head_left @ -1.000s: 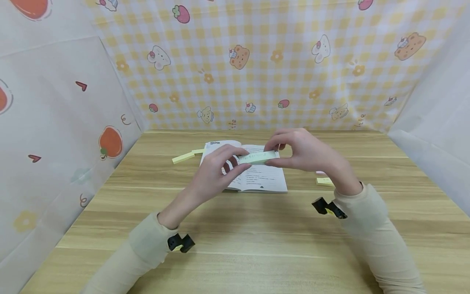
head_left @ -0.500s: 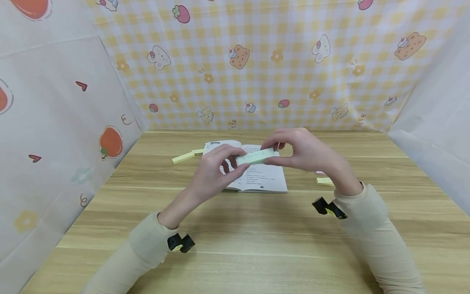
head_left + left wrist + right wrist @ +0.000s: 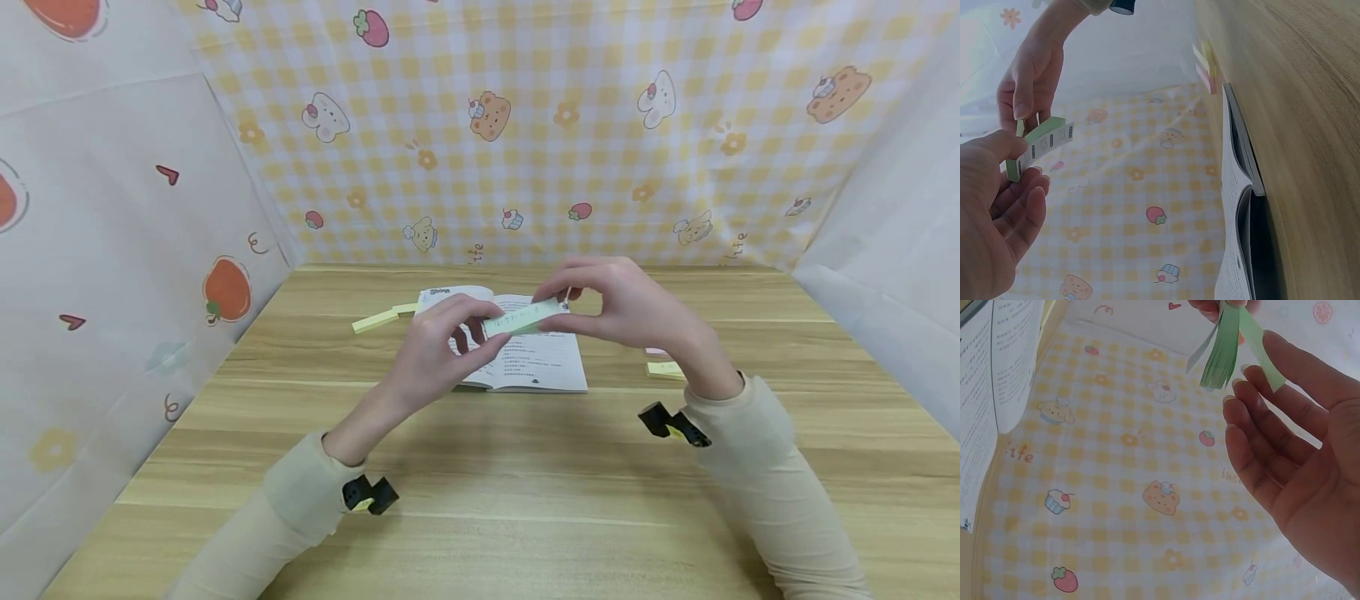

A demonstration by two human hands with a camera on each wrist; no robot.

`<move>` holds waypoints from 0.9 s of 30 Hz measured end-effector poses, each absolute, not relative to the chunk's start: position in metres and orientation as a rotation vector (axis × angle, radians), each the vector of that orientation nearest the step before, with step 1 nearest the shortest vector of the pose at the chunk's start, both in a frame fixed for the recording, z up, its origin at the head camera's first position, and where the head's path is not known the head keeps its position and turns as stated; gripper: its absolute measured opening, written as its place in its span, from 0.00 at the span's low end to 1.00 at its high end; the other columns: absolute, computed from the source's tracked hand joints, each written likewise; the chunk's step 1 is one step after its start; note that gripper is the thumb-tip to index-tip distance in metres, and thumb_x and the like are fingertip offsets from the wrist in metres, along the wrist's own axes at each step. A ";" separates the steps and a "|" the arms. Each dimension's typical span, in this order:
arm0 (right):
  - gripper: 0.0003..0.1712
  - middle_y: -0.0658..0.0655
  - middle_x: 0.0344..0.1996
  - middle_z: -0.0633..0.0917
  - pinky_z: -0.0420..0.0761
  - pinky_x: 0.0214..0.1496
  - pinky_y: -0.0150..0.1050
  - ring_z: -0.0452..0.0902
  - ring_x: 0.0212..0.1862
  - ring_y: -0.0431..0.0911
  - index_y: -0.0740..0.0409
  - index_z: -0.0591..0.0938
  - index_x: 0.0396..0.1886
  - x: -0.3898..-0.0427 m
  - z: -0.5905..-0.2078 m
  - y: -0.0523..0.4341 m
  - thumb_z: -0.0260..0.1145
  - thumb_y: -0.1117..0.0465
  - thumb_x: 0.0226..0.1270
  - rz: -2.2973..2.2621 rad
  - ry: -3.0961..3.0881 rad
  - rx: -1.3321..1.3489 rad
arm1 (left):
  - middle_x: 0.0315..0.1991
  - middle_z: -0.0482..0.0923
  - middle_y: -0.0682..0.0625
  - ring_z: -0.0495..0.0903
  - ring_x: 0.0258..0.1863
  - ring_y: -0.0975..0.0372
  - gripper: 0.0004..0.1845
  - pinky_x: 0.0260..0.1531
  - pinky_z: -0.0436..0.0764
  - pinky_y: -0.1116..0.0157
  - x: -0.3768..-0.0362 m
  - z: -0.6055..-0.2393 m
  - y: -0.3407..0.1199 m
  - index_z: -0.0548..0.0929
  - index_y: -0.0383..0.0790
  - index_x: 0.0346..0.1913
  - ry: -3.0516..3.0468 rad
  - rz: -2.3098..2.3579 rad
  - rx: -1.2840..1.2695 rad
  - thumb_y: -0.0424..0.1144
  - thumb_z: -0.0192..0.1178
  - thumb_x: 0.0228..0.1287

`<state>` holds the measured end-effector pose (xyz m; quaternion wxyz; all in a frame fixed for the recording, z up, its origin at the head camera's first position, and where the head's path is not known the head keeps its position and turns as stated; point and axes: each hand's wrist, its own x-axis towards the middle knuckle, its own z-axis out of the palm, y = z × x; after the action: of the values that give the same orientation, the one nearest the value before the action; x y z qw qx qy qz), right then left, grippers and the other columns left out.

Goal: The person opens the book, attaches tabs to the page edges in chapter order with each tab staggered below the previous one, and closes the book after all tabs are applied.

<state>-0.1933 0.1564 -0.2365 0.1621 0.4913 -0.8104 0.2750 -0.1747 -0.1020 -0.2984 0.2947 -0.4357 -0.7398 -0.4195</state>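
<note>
A pad of narrow pale green sticky notes is held up above the open book, with handwriting on its top sheet. My left hand pinches its left end between thumb and fingers. At the other end, my right hand pinches the top sheet, which stands apart from the fanned green sheets in the right wrist view. Near my left hand the sheets stay together. A printed white backing strip shows along the pad in the left wrist view.
Two yellow sticky-note strips lie left of the book, one touching or near its edge. Right of it, partly behind my right wrist, are a yellow pad and a pink one. A patterned cloth hangs behind the wooden table.
The pad has shifted slightly left and tilted, its right end higher. My right hand has lifted a little while pinching the top sheet. The book and the other notes stay put.
</note>
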 end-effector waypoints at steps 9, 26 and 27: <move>0.16 0.45 0.41 0.87 0.79 0.43 0.33 0.81 0.41 0.40 0.55 0.88 0.44 -0.194 -0.237 0.155 0.80 0.63 0.54 0.834 -2.228 1.455 | 0.35 0.83 0.47 0.79 0.28 0.63 0.12 0.23 0.79 0.70 -0.175 -0.299 -0.102 0.84 0.32 0.42 -2.000 -1.089 -1.154 0.27 0.73 0.56; 0.14 0.44 0.35 0.86 0.77 0.38 0.28 0.77 0.35 0.36 0.57 0.88 0.41 -0.190 -0.241 0.146 0.79 0.67 0.53 0.834 -2.126 1.465 | 0.35 0.83 0.48 0.78 0.28 0.65 0.12 0.24 0.79 0.71 -0.175 -0.301 -0.103 0.84 0.33 0.42 -2.029 -1.003 -1.137 0.29 0.73 0.55; 0.15 0.44 0.35 0.86 0.77 0.38 0.28 0.77 0.35 0.36 0.57 0.88 0.41 -0.190 -0.241 0.146 0.79 0.67 0.53 0.833 -2.121 1.465 | 0.35 0.83 0.48 0.78 0.28 0.65 0.12 0.24 0.79 0.71 -0.176 -0.301 -0.103 0.84 0.33 0.42 -2.032 -0.997 -1.135 0.29 0.73 0.55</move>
<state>-0.1896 0.1463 -0.2415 0.2147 0.5282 -0.7647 0.3003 -0.1755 -0.1025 -0.3007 0.2998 -0.4277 -0.7655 -0.3757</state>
